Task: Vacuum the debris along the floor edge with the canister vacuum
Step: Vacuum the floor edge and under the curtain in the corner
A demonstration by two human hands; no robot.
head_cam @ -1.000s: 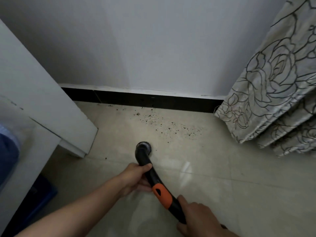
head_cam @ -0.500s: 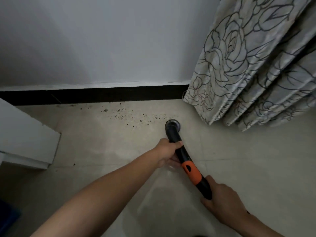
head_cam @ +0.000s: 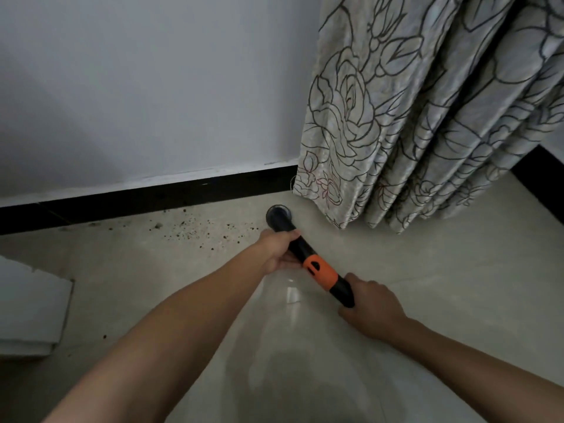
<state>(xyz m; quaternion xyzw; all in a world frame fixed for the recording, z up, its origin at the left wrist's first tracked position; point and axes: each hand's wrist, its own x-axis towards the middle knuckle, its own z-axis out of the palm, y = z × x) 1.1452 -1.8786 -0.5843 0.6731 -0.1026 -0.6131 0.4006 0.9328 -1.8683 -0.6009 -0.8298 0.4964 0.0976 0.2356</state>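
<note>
Both bare forearms (head_cam: 183,325) reach forward from the near edge. The left hand (head_cam: 279,250) grips the vacuum wand (head_cam: 321,272) farther out, fingers curled over it. The right hand (head_cam: 372,306) grips its nearer end.

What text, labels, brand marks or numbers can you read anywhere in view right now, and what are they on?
None: no readable text in this view.
vacuum wand: plain black, no brand mark showing.
orange collar: only a dark oval slot, no lettering.
curtain: an outlined flower pattern, no words.
baseboard and wall: no signs or labels.
</note>
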